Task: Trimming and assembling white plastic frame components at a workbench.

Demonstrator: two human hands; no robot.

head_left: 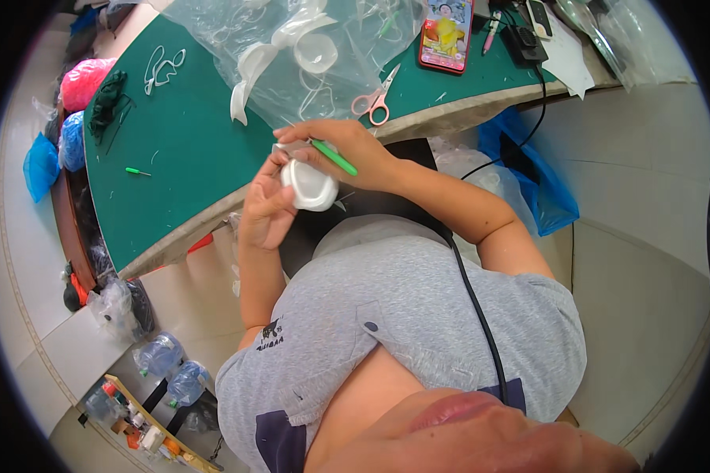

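My left hand (268, 206) is closed round the edge of a white, rounded, cup-shaped piece (314, 188), held in front of my body by the table's near edge. A slim tool with a bright green handle (335, 158) lies in my right hand (355, 150), which is closed on it. The right fingertips reach over the top edge of the white piece; the tool's working end cannot be made out. Just beyond the hands, pink-handled scissors (377, 102) rest on the green table (181, 126). Similar white curved pieces (315, 52) lie on a clear plastic bag (213, 39).
A phone (446, 35) with a lit screen lies at the far right, near a black adapter (523, 46) whose cable hangs down over the edge. On the left are a small green tool (138, 171), a white cord loop (163, 69) and dark green yarn (109, 102). A blue bag (556, 201) hangs at right.
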